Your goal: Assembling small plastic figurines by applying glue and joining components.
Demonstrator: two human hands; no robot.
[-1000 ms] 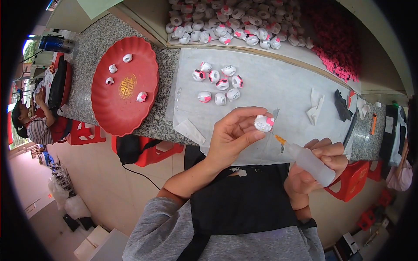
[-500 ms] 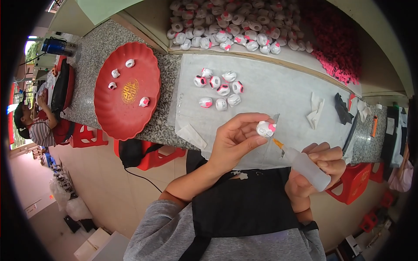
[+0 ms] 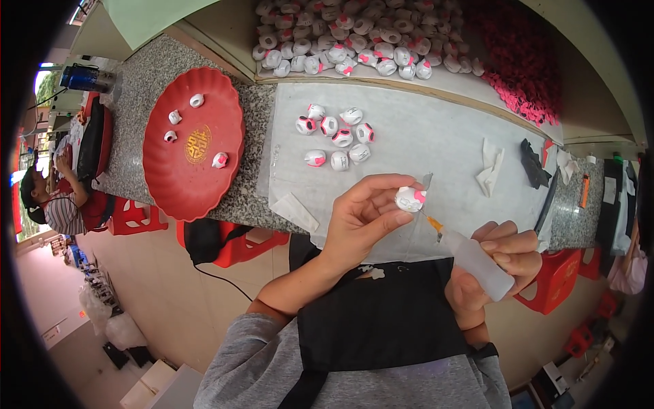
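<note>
White piece (image 3: 409, 200) with a pink patch, held mid-work above a pale sheet (image 3: 429, 140).
From my remote seat I saw it pinched between thumb and fingers of the left hand (image 3: 359, 217); the right hand (image 3: 509, 253) was wrapped round a translucent bottle (image 3: 482, 266), its orange nozzle (image 3: 434, 223) aimed at the piece's lower edge, though I could not tell whether they touched. I judged this 1 unfinished. Beyond it, 9 similar pieces (image 3: 339, 162) lay on the sheet and 4 more in the red tray (image 3: 197, 194); whether those were done or waiting, I could not tell. Farther out, white pieces (image 3: 354, 34) were heaped on the shelf (image 3: 456, 82), pink-marked ones among them, next to a pile of pink bits (image 3: 528, 82); if that was stock, I reckoned most of the work was left.
</note>
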